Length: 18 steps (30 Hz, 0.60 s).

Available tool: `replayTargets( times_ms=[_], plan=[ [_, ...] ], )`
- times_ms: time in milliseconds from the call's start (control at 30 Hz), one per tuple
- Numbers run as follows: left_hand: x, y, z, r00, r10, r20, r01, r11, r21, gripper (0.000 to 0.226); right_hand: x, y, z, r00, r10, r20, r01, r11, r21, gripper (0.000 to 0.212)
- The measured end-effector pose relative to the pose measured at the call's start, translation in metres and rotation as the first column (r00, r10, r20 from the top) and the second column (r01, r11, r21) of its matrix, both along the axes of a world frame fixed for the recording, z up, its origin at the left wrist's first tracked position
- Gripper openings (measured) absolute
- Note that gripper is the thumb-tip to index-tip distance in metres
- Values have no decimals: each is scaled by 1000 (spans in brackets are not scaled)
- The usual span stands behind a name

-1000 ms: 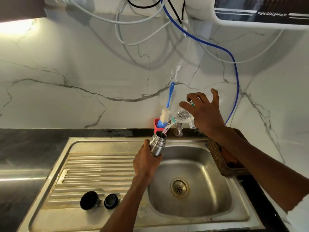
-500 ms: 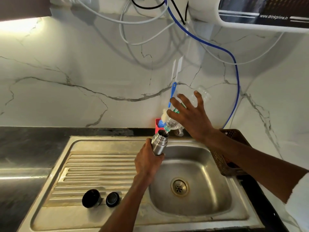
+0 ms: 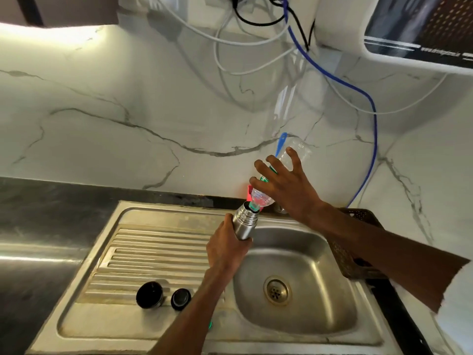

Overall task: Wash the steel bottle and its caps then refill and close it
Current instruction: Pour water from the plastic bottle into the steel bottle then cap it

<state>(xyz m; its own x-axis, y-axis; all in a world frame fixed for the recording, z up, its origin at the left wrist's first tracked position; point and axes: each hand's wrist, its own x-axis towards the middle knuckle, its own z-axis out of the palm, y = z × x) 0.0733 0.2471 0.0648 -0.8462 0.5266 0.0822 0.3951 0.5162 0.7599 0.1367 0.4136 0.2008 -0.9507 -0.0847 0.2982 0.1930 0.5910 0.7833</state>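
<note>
Two hands are at work over the stainless steel sink. Left hand: fingers curled round the lower body of the cylindrical steel bottle, gripping it; the bottle rises out of the top of the fist, tilted slightly right, mouth open, held above the left rim of the basin. Right hand: fingers spread and curved over a clear plastic water bottle with a green label band, holding it upended; its base sticks out past the fingertips toward the wall, its neck points down and left below the index finger. The plastic neck sits at the steel bottle's mouth, touching or just inside; I cannot tell which. Below and left of the left fist, on the ribbed drainboard, lie the two black round caps, the larger black cap just left of the smaller black cap, close but apart. Behind the right fingers, a blue-handled brush leans on the white marble wall, partly hidden by the plastic bottle. Under the right forearm, a dark brown woven basket sits on the black desk beside the basin. A brass-coloured drain lies to the right of the left forearm.
</note>
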Motion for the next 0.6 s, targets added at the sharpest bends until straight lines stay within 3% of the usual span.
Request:
replayTargets(
  times_ms=[100,200,300,400,500,533,600],
  plan=[
    [-6,-10,0,1000,10,7,-10,1000,15,51,-3,-11,4,1000,-11,-11,10,996,-86,73],
    [-15,-17,0,999,46,21,-47,997,52,53,-6,-27,5,978,-190,-92,136,902,-410,76],
    [-27,-27,-3,995,99,27,-101,992,78,58,-14,-51,-18,901,-405,-156,159,643,-749,70],
    [-38,-41,-4,991,132,29,-134,983,126,62,-24,-80,-49,754,-573,-321,-139,338,-931,67],
    [-50,-64,1,985,170,34,-173,967,185,65,-35,-115,-79,666,-709,-233,-420,-98,-902,77],
    [-55,-75,2,982,185,26,-186,963,193,65,-38,-129,-89,659,-727,-191,-478,-209,-853,78],
    [-66,-92,6,978,209,16,-208,954,216,66,-41,-150,-111,673,-723,-156,-541,-337,-770,77]
  ],
)
